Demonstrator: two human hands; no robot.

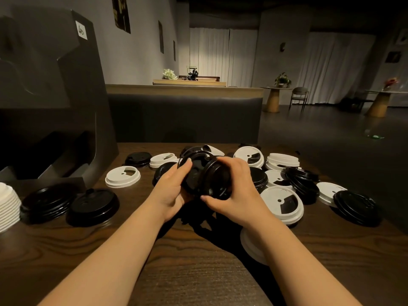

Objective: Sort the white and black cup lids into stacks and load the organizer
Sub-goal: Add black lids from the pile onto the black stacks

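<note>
Both hands meet above the middle of the dark wood-grain table [187, 261], working a bunch of black lids [205, 175] held just off the surface. The left hand [172, 186] cups the bunch from below and from its left side, thumb stretched up over the rim of a lid that is tilted open toward the camera; the right hand [234, 184] curls over the right side, fingers wrapped on top and thumb pressing in at the lower edge – so the bunch is gripped between both hands. How many lids are in it I cannot tell. Loose lids lie scattered around: a white lid [122, 176] to the left of the hands, another white lid [162, 160] and a black lid [138, 159] farther back, and a large white lid [284, 204] just right of the right wrist. Farther right, a slumped row of black lids [303, 181] leans over a white one, and a black lid [355, 206] sits near the table edge. At the near left – 2 black lids, a flat stacked one [47, 200] and a domed one [93, 206] beside it, with a neat stack of white lids [8, 206] at the frame edge. The dark organizer [55, 96] stands at the back left, a small white label [80, 30] on its top corner
</note>
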